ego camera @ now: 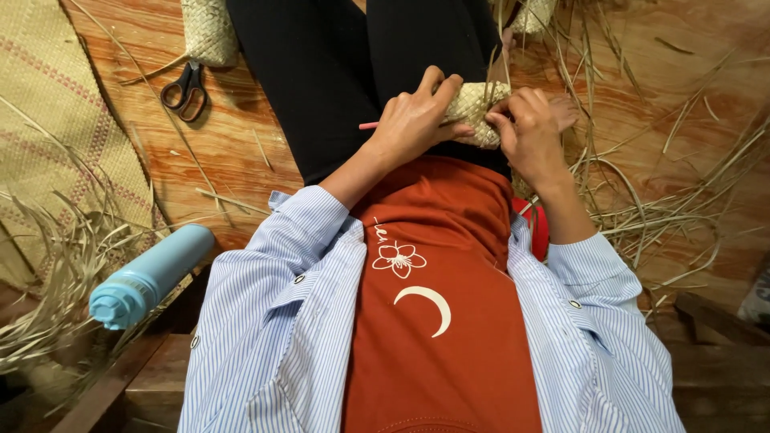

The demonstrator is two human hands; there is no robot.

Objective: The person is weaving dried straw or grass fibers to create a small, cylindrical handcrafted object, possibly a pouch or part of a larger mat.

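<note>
A small woven piece (479, 112) of pale straw is held over the lap, against the black trousers (337, 72), and everything else is placed from it. It is gripped from both sides: the left hand (413, 120) is closed round its left end with the fingers (437, 84) curled over the top edge, and the right hand (533, 128) is pinched on its right end, fingertips pressed to the weave. Neither hand is seen open. The long axis of the piece runs roughly across the lap, tilted a little, so that it lies between the two hands — about equally near to each. Loose strands (493, 60) rise from its upper edge. A thin pink stick (368, 125) shows just left of the left hand; whether it is held cannot be told.

Up and to the left of the piece, black scissors (184, 90) lie on the wooden floor (241, 152), just below a second woven pouch (210, 30) whose contents are hidden. Further left a woven mat (56, 120) is spread. Down and left, well apart, a light blue bottle (148, 277) lies on its side, capped. To the right, loose straw (666, 208) is scattered over the floor. Below the right wrist a red object (539, 228) is half hidden by the striped sleeve (597, 265).
</note>
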